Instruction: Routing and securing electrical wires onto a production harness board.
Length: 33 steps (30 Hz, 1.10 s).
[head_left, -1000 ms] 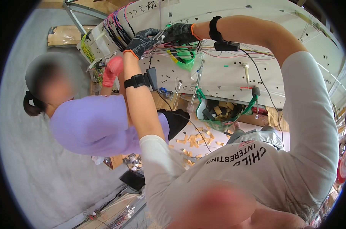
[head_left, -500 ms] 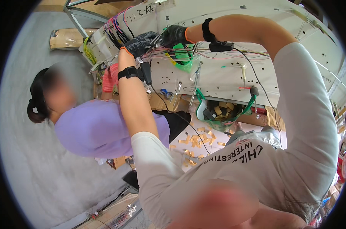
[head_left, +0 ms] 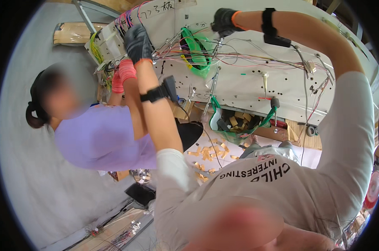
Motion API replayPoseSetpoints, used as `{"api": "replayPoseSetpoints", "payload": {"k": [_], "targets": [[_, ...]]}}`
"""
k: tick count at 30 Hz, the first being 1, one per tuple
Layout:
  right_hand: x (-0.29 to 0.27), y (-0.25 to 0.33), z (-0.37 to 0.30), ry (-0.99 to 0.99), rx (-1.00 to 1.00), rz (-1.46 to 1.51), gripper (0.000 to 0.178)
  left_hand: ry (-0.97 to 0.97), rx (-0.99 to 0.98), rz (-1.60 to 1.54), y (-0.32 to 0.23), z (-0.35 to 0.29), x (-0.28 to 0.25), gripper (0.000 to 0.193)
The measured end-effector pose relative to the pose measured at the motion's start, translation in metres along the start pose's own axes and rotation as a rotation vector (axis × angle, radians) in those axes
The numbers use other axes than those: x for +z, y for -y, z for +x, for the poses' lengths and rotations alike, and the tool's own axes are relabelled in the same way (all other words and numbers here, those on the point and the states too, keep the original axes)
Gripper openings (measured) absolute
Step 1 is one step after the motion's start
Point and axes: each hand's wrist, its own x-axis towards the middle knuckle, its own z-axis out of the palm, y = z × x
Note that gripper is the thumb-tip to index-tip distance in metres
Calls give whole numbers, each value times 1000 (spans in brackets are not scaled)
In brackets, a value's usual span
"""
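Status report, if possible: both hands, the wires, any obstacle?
Left hand near wires, right hand by rod; grips unclear. Wires across board. Co-worker's pink gloves close to left wrist.

There are two dark-gloved hands (head_left: 138,44) (head_left: 225,22), two wristbands (head_left: 153,94) (head_left: 269,24) and one co-worker (head_left: 99,136).

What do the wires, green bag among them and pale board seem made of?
Wires: probably plastic-coated, being thin, flexible, coloured. Green bag: likely glossy plastic film, being translucent and crinkled. Pale board: smooth, perhaps laminated, from its even surface; core unclear.
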Motion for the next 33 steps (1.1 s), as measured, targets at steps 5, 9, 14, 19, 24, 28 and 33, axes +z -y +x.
{"api": "replayPoseSetpoints", "payload": {"k": [5, 9, 14, 19, 24, 28, 33], "targets": [[-119, 74, 47, 87, 302, 765, 10, -586, -390, -456, 24, -104, -109, 20], [-172, 86, 2, -183, 331, 1829, 12, -168, -389, 21, -13, -131, -85, 33], [-189, 113, 33, -162, 267, 1249, 8, -158, 124, 387, -25, -120, -43, 47], [-175, 151, 75, -409, 89, 488, 17, -91, -105, 471, 34, -88, -43, 26], [-192, 170, 84, -119, 111, 683, 19, -375, -260, 378, 76, -110, -75, 32], [-132, 110, 87, -37, 193, 1629, 9, 252, -8, 348, 73, -77, -29, 34], [-166, 136, 88, -143, 342, 1417, 6, 766, 357, 572, 104, -55, -49, 33]]}}
